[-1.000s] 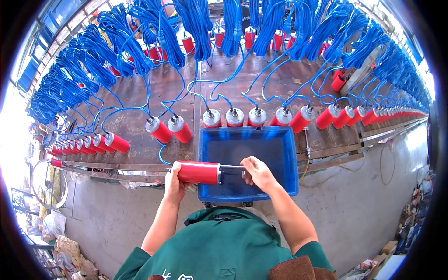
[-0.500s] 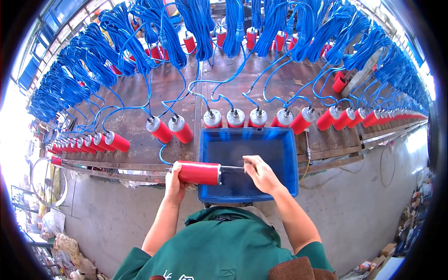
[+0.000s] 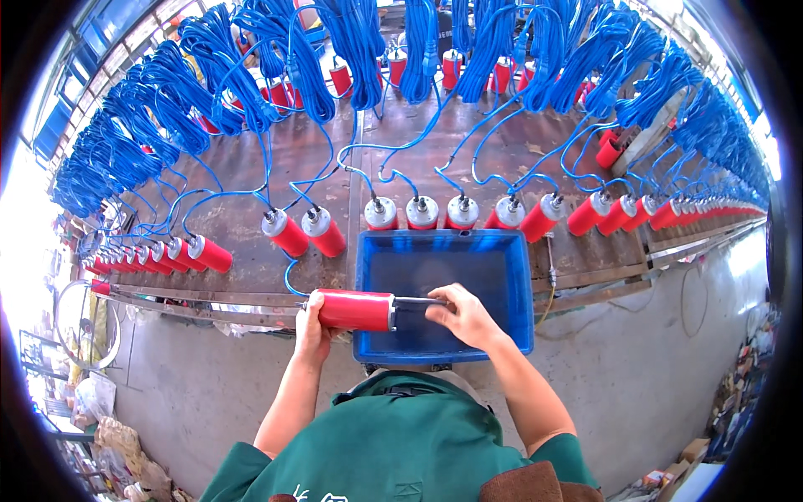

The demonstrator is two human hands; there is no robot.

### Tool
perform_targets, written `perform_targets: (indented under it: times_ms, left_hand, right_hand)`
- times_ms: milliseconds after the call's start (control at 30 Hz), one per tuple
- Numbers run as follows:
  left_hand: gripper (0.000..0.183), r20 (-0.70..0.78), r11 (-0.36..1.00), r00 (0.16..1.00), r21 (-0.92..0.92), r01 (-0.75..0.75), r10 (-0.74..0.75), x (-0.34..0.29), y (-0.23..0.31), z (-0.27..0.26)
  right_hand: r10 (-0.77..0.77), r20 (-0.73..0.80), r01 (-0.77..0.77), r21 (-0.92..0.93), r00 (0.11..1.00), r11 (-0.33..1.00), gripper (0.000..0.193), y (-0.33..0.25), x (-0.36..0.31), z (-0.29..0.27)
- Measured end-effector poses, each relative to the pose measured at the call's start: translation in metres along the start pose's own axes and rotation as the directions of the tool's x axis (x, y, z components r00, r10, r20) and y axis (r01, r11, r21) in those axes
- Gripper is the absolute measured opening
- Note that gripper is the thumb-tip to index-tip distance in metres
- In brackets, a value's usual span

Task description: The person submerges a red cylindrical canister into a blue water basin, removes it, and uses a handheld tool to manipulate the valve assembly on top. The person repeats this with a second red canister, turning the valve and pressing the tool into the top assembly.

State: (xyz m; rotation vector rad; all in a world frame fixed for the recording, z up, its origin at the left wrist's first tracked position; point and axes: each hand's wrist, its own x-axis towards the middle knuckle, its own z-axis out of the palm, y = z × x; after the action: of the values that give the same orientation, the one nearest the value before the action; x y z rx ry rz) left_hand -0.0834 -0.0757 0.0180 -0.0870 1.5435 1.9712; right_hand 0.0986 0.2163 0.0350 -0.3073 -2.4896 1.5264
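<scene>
A red cylinder with silvery ends (image 3: 355,310) lies sideways in my left hand (image 3: 313,330), whose fingers wrap round its left end. From its right end a thin dark rod (image 3: 413,300) reaches out to my right hand (image 3: 467,320). The fingers of that hand are pinched on the rod's outer end. Whether the rod is a tool or part of the cylinder I cannot tell. Both hands are over the near half of a blue plastic tub (image 3: 527,293). A blue cable (image 3: 291,276) runs from the table down toward the cylinder's left end.
Behind the tub, a brown table (image 3: 276,167) carries a curved row of red cylinders (image 3: 422,213) with silvery tops and blue leads. Bundles of blue cable (image 3: 351,58) hang along the back. Boxes and bags (image 3: 125,456) lie on the floor at the sides.
My right hand has moved slightly left, and its fingers have turned and closed lower on the rod. The left hand and the cylinder have stayed nearly still.
</scene>
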Motion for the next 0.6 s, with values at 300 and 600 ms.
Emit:
perform_targets:
  times_ms: [300,600]
  left_hand:
    - [0.058,-0.018,0.996,0.999,-0.080,-0.037,0.036,-0.002,0.000,0.006]
    - [0.068,-0.004,1.000,1.000,-0.013,0.020,-0.020,0.002,0.004,0.006]
  right_hand:
    - [0.564,0.296,-0.637,0.383,0.771,0.669,0.061,0.019,0.018,0.001]
    - [-0.268,0.036,0.248,-0.512,0.963,0.822,0.072,-0.014,0.001,-0.012]
